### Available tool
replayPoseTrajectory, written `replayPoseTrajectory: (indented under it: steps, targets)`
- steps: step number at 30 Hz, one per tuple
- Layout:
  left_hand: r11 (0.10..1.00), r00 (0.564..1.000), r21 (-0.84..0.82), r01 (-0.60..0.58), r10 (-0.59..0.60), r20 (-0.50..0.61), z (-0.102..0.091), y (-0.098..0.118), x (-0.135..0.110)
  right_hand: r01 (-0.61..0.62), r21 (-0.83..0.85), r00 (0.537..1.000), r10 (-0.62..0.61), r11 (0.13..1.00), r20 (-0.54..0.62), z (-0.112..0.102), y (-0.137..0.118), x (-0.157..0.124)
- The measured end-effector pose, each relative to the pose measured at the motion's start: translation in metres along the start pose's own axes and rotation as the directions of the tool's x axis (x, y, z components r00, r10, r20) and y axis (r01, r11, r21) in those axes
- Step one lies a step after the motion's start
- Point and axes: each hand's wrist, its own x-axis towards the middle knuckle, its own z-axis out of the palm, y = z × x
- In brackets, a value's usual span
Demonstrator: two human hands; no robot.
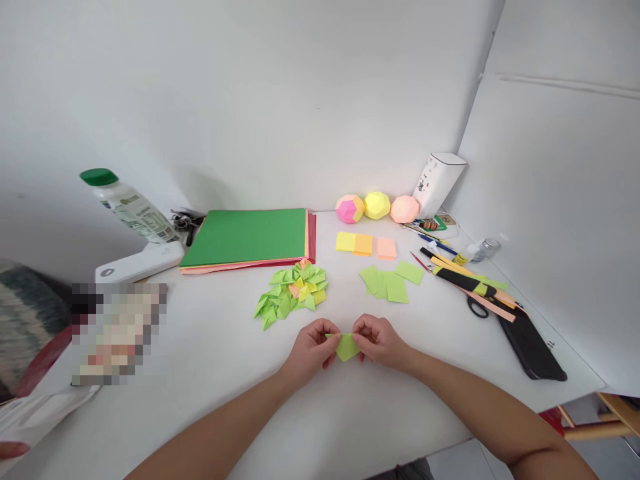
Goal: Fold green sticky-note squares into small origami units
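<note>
White wall point(300, 100) stands at twelve o'clock, behind your white table point(210, 353); your left hand point(314, 347) and right hand point(380, 341) pinch one small green folded paper point(345, 349), thumbs and fingers pressed on its nine and three o'clock corners; it is right in front of you; near it, a heap of folded paper pieces point(285, 299) lies between ten and eleven; flat green paper squares point(397, 287) lie at one o'clock; three paper balls point(377, 205) sit farther off, just past twelve.
</note>
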Motion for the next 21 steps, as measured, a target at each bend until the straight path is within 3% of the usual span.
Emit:
replayPoseTrajectory:
  steps: [15,18,21]
  targets:
    - [0.996,0.999,-0.084,0.007,-0.010,-0.036,-0.0013,0.0000,0.0016,0.016,0.090,0.999,-0.012,0.996,-0.039,-0.0044,-0.0071,-0.0014]
    - [0.999,1.000,-0.043,0.003,-0.004,-0.012,-0.0001,0.0001,0.0006,0.042,0.043,0.999,-0.041,0.998,-0.029,-0.0011,-0.0052,-0.0008]
    - [1.000,1.000,0.024,0.007,-0.007,0.026,0.0023,-0.0001,-0.0010,0.078,-0.104,0.996,-0.082,0.992,-0.040,0.0040,-0.0009,-0.0004]
